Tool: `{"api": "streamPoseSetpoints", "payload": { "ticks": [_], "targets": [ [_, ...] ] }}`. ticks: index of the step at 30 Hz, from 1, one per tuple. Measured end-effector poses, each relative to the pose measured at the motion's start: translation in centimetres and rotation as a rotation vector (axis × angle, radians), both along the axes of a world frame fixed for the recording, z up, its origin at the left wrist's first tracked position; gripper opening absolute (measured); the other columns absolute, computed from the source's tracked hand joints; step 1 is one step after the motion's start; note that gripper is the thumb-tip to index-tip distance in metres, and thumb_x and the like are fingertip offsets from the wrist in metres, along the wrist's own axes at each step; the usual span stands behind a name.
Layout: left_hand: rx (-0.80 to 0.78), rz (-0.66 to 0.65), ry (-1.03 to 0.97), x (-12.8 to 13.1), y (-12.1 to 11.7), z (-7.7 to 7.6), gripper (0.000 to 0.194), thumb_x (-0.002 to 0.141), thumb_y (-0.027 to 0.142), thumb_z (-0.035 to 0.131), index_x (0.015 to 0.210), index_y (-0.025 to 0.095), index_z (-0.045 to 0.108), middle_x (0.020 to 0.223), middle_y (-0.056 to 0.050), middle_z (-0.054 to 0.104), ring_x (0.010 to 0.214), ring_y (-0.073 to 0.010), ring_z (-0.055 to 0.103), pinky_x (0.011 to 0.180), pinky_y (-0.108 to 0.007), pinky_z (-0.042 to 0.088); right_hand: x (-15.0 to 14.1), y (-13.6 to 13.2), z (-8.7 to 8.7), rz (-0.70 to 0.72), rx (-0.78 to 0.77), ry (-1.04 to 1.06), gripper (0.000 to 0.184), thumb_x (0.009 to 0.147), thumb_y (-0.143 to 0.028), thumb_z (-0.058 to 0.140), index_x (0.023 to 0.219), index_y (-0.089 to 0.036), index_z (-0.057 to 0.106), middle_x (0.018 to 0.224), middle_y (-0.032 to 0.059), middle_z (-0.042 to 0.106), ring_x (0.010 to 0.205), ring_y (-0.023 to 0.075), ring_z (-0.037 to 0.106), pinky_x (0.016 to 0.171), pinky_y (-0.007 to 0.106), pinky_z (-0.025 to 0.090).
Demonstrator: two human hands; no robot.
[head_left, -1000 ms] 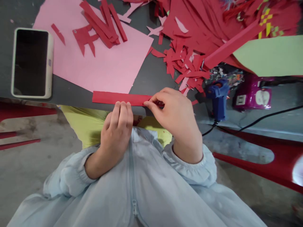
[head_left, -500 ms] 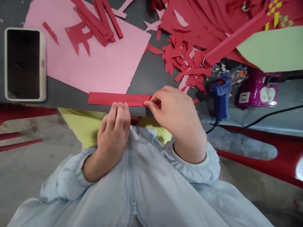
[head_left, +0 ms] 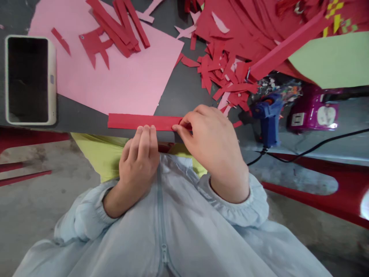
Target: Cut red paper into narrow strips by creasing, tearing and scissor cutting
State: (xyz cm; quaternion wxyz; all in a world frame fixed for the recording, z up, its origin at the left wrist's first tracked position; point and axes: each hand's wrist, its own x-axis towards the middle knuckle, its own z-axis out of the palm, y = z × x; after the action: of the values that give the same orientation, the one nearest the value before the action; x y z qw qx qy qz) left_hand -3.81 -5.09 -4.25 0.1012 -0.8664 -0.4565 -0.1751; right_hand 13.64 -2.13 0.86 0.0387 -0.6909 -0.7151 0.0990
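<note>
A folded red paper strip (head_left: 132, 121) lies lengthwise along the table's near edge. My left hand (head_left: 138, 161) rests its outstretched fingertips on the strip's near edge, around the middle; its thumb is hidden. At the strip's right end, my right hand (head_left: 215, 140) is closed, pinching the paper between thumb and forefinger. That end is partly covered by my fingers. Just beyond the strip is a large pink sheet (head_left: 121, 84), carrying several folded red strips (head_left: 112, 29) and a red fish-shaped cutout (head_left: 95, 44).
A phone (head_left: 27, 80) lies at the left. Red paper scraps (head_left: 221, 71) are heaped beyond my right hand. A blue glue gun (head_left: 269, 119) with a black cable and a purple power socket block (head_left: 315, 111) sit at the right, near a pale green sheet (head_left: 337, 57).
My right thumb and forefinger have slid slightly left along the strip. My left hand stays in nearly the same place on it.
</note>
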Motion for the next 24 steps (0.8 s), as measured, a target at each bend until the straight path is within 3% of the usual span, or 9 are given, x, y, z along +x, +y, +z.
{"api": "streamPoseSetpoints", "payload": {
  "ticks": [8, 24],
  "targets": [
    [-0.077, 0.043, -0.009, -0.4, -0.6, 0.3, 0.053, 0.095, 0.016, 0.052, 0.147, 0.008, 0.045, 0.134, -0.018, 0.066, 0.129, -0.0259, 0.060, 0.109, -0.034, 0.038, -1.3, 0.4, -0.9, -0.025, 0.013, 0.118, 0.022, 0.094, -0.033, 0.061, 0.083, -0.017, 0.071, 0.086, 0.0086, 0.067, 0.083, 0.0231, 0.059, 0.073, 0.035, 0.041],
    [-0.010, 0.128, 0.095, -0.2, -0.6, 0.6, 0.046, 0.095, 0.012, 0.051, 0.140, 0.006, 0.051, 0.130, -0.015, 0.069, 0.123, -0.0245, 0.065, 0.095, -0.030, 0.046, -1.8, 1.1, -0.2, -0.021, -0.075, -0.013, 0.022, 0.095, -0.030, 0.059, 0.084, -0.015, 0.071, 0.088, 0.0106, 0.068, 0.085, 0.0252, 0.061, 0.071, 0.036, 0.041]
  ]
}}
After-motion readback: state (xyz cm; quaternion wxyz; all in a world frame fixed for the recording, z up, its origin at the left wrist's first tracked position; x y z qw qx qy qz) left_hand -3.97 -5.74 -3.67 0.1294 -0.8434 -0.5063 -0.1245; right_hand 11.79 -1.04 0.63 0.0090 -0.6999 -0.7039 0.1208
